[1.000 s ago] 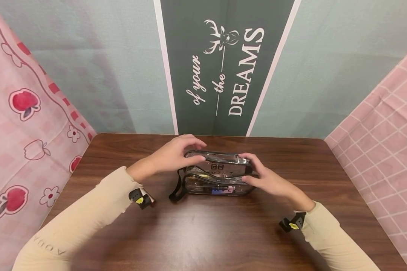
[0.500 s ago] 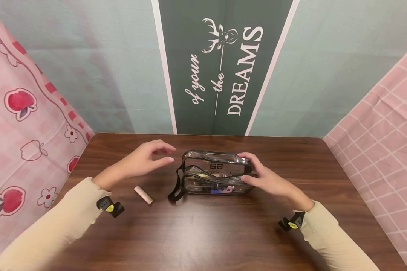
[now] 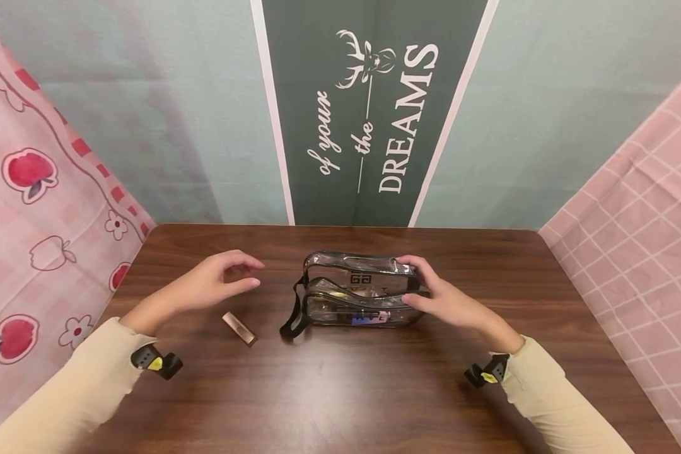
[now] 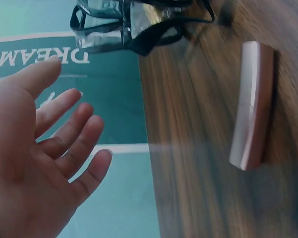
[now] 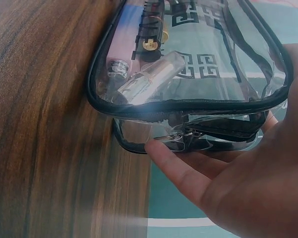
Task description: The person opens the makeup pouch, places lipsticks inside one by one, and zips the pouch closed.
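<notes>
A clear zip bag with black piping (image 3: 331,308) sits near the table's middle, small items showing through its sides. My right hand (image 3: 451,304) grips its right end, thumb in front and fingers behind. In the right wrist view the thumb of this hand (image 5: 243,181) touches the end by the zipper of the bag (image 5: 188,106). Left of the bag, my left hand (image 3: 204,282) hangs in the air with relaxed, parted fingers, holding nothing. Just below it a slim pinkish-gold case (image 3: 239,329) lies on the table; the left wrist view shows this case (image 4: 253,106) beside the hand (image 4: 34,148).
A black strap (image 3: 295,325) loops from the bag's left end onto the wooden table (image 3: 340,391). Behind stands a green cloth with white lettering (image 3: 374,126). Pink patterned cloths hang at the left (image 3: 62,208) and at the right (image 3: 647,239).
My left hand has let go of the bag's left end and moved left, bringing the pinkish-gold case into view. My right hand and the bag have hardly moved.
</notes>
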Available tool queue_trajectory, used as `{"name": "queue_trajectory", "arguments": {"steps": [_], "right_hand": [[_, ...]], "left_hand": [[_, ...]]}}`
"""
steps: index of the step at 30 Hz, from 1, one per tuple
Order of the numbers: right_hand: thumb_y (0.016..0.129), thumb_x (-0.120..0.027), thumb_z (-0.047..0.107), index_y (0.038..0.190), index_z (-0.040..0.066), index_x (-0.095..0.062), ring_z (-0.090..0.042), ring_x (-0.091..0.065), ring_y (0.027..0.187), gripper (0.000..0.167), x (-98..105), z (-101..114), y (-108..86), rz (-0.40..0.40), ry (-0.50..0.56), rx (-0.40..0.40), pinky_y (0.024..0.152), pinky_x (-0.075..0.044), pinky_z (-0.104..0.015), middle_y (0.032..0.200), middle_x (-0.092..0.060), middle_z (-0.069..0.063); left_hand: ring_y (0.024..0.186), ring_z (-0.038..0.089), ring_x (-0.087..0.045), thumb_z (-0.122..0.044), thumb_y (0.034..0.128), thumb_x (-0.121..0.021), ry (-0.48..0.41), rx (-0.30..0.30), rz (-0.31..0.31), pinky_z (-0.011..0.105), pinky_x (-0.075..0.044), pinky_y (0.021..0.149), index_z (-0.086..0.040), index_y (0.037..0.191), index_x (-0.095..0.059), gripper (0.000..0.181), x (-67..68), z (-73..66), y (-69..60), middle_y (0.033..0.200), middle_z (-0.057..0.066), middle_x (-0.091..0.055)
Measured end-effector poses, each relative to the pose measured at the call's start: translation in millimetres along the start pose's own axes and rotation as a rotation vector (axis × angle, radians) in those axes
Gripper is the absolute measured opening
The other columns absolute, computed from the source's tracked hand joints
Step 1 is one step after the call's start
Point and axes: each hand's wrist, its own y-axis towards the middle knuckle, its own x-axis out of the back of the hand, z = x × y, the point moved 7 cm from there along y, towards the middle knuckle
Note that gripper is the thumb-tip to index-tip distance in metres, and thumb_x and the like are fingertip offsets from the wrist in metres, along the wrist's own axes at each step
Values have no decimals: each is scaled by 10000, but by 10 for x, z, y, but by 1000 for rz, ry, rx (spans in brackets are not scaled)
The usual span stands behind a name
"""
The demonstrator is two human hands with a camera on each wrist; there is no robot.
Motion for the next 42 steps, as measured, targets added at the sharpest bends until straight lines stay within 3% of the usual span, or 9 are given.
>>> {"name": "queue_trajectory", "arguments": {"steps": [7, 15, 18, 26, 32, 42], "right_hand": [[1014, -643, 153, 1546, 195, -237, -413, -446, 1293, 670, 7, 6, -4, -13, -9, 14, 1016, -405, -353, 1416, -459, -194], [1009, -648, 144, 1547, 199, -237, -414, -437, 1305, 679, 1, 5, -8, -13, -3, 12, 1035, -393, -426, 1428, -449, -175], [1007, -652, 145, 1551, 200, -230, -415, -434, 1309, 690, 2, -2, -3, -7, 5, 3, 1033, -397, -410, 1434, -444, -176], [1015, -638, 144, 1547, 183, -235, -410, -436, 1299, 669, -1, 6, 1, -8, 0, 6, 1019, -404, -363, 1425, -451, -184], [1014, -638, 134, 1546, 188, -239, -417, -437, 1296, 667, -2, 0, -5, -10, 10, 7, 1012, -403, -322, 1422, -453, -212], [1014, -641, 146, 1547, 192, -235, -425, -443, 1292, 672, 1, -8, -4, -9, 4, 13, 1018, -409, -404, 1419, -456, -214]], "left_hand": [[1032, 331, -652, -126, 925, -760, 0, 43, 93, 449, -550, 871, 13, 1183, -677, 304, -53, 182, -152, 1134, 132, -686], [1014, 289, -637, -53, 866, -801, 12, -78, 213, 442, -519, 882, -18, 1185, -690, 339, -196, 300, -321, 1111, 109, -691], [1010, 281, -640, -75, 862, -812, 12, -93, 221, 426, -524, 888, -33, 1172, -696, 333, -222, 345, -374, 1102, 93, -691], [971, 227, -616, -211, 840, -858, -5, 0, 251, 366, -515, 838, -28, 1190, -681, 433, -249, 495, -474, 1099, 70, -689], [946, 167, -598, -168, 834, -856, -25, 33, 286, 345, -516, 821, -7, 1198, -668, 441, -313, 558, -495, 1075, 54, -663], [909, 127, -567, -117, 822, -852, -2, 29, 285, 325, -502, 783, -9, 1172, -679, 405, -368, 576, -500, 1035, 33, -643]]}}
